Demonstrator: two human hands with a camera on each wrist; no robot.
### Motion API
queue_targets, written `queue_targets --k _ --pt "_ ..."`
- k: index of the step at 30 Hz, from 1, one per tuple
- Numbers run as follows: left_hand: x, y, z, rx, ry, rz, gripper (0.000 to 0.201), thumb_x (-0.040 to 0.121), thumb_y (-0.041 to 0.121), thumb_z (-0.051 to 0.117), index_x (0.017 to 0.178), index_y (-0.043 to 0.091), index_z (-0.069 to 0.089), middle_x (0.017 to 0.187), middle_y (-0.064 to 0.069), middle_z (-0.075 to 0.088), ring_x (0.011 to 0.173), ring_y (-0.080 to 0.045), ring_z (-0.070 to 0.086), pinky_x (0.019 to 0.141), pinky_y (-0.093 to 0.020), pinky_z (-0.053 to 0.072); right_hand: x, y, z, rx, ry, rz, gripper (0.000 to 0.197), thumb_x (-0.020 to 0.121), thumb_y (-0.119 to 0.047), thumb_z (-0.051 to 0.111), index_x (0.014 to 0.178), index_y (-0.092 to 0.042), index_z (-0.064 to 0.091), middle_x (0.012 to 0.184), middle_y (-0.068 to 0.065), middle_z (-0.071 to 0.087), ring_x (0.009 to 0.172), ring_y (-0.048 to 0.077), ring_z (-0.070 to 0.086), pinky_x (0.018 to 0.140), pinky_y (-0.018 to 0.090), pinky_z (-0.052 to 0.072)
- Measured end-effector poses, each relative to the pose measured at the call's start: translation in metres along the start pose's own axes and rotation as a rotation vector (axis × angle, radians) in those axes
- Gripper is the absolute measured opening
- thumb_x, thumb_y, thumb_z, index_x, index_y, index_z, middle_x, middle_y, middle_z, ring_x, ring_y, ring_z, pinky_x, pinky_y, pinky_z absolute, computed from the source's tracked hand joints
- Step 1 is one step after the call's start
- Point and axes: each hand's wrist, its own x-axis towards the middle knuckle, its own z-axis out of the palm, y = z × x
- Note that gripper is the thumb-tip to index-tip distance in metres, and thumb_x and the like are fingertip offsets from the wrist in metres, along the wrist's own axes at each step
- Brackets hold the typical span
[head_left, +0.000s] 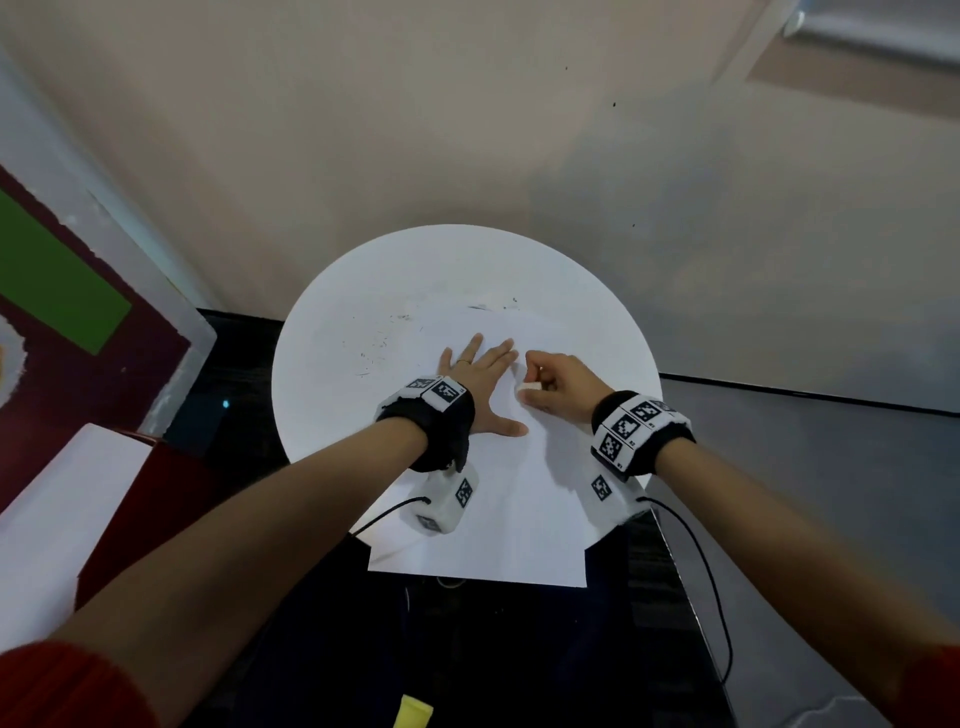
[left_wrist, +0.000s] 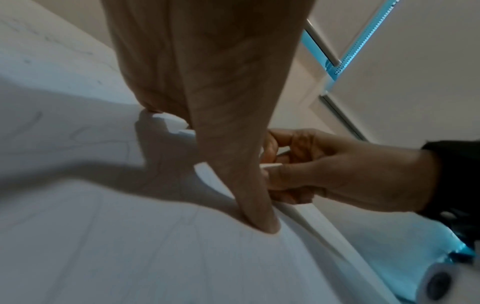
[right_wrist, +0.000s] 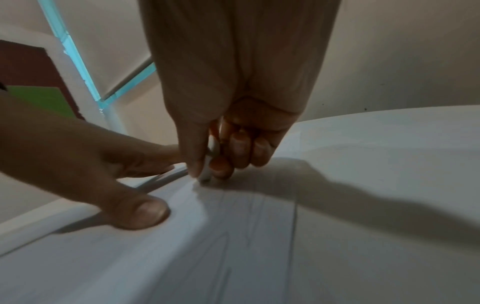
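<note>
The left hand (head_left: 480, 387) is lying flat with fingers straight and spread, pressing a white sheet of paper (head_left: 519, 519) onto the round white table (head_left: 363, 291). At its 3 o'clock, the right hand (head_left: 563, 387) is pinching a small white eraser (head_left: 530, 388) between thumb and curled fingers, the eraser's tip touching the paper near the table's centre. The sheet is overhanging the rim at 6 o'clock.

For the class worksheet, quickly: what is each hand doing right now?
Left hand: open, pressed flat on the paper.
Right hand: closed, pinching a small white eraser.
</note>
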Motion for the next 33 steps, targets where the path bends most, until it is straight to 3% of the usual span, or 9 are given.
queue_targets --k 3,7,8,12,17,21,26,30,33 --pt "0.0 -0.003 0.002 0.018 0.026 0.002 0.11 0.075 0.074 0.057 0.155 0.025 -0.001 0.16 0.014 -0.011 0.148 -0.021 -0.015 0.118 -0.053 -0.003 -0.007 -0.002 -0.003 0.049 -0.136 -0.014 0.028 0.082 -0.007 0.069 0.069 -0.014 0.045 0.056 0.006 0.051 0.049 0.018 0.046 0.053 0.029 0.041" --pt "0.0 -0.002 0.002 0.01 0.023 0.003 0.109 0.075 0.074 0.057 0.155 0.026 0.0 0.16 0.014 -0.011 0.148 -0.021 -0.014 0.117 -0.052 -0.004 0.005 0.001 -0.006 -0.024 0.109 -0.024 0.025 0.081 -0.009 0.069 0.071 -0.015 0.047 0.06 0.006 0.049 0.054 0.016 0.041 0.057 0.027 0.038" --pt "0.0 -0.002 0.003 0.009 0.026 0.001 0.11 0.075 0.074 0.057 0.155 0.026 0.0 0.16 0.014 -0.011 0.148 -0.021 -0.014 0.117 -0.052 -0.004 0.002 0.002 -0.003 -0.048 0.119 -0.021 0.025 0.081 -0.009 0.067 0.071 -0.016 0.045 0.06 0.007 0.05 0.055 0.016 0.042 0.057 0.028 0.038" --pt "0.001 0.0 0.005 0.012 0.034 -0.011 0.108 0.074 0.074 0.058 0.155 0.03 0.0 0.16 0.014 -0.011 0.147 -0.022 -0.017 0.117 -0.054 -0.006 -0.014 0.002 0.0 0.041 -0.069 -0.014 0.028 0.083 -0.008 0.068 0.069 -0.013 0.044 0.057 0.008 0.051 0.05 0.017 0.045 0.054 0.026 0.039" --pt "0.001 0.0 0.004 0.023 0.024 -0.006 0.106 0.073 0.077 0.057 0.154 0.037 0.0 0.16 0.014 -0.012 0.147 -0.023 -0.017 0.116 -0.054 -0.007 -0.005 0.006 -0.004 -0.007 0.121 -0.003 0.02 0.084 -0.012 0.067 0.074 -0.011 0.05 0.059 0.007 0.052 0.054 0.016 0.044 0.057 0.028 0.04" --pt "0.002 0.0 0.004 0.03 0.017 -0.014 0.107 0.073 0.077 0.057 0.154 0.037 -0.001 0.16 0.015 -0.014 0.147 -0.023 -0.019 0.116 -0.055 -0.008 -0.023 0.004 0.004 0.035 -0.043 -0.015 0.02 0.084 -0.009 0.068 0.075 -0.004 0.05 0.063 0.011 0.054 0.054 0.018 0.047 0.055 0.025 0.041" --pt "0.003 0.002 0.003 0.057 0.003 -0.025 0.109 0.072 0.078 0.056 0.154 0.036 -0.003 0.16 0.014 -0.015 0.147 -0.025 -0.017 0.115 -0.055 -0.006 -0.011 0.008 0.0 -0.037 0.137 0.002 0.021 0.083 -0.013 0.068 0.075 -0.005 0.05 0.059 0.005 0.05 0.054 0.015 0.041 0.055 0.026 0.036" --pt "0.004 0.002 0.003 0.064 -0.001 -0.029 0.109 0.071 0.079 0.056 0.153 0.038 -0.003 0.16 0.014 -0.016 0.147 -0.026 -0.018 0.115 -0.056 -0.006 -0.022 0.005 0.003 0.013 -0.023 0.005 0.022 0.083 -0.01 0.068 0.072 -0.009 0.049 0.062 0.01 0.054 0.053 0.016 0.047 0.054 0.024 0.041" --pt "0.004 0.002 0.002 0.077 -0.007 -0.03 0.108 0.072 0.08 0.055 0.153 0.038 -0.003 0.16 0.014 -0.016 0.147 -0.025 -0.018 0.115 -0.055 -0.007 -0.007 0.008 -0.01 -0.011 0.154 0.046 0.026 0.083 -0.015 0.068 0.069 -0.017 0.046 0.058 0.004 0.051 0.054 0.017 0.044 0.057 0.027 0.04"
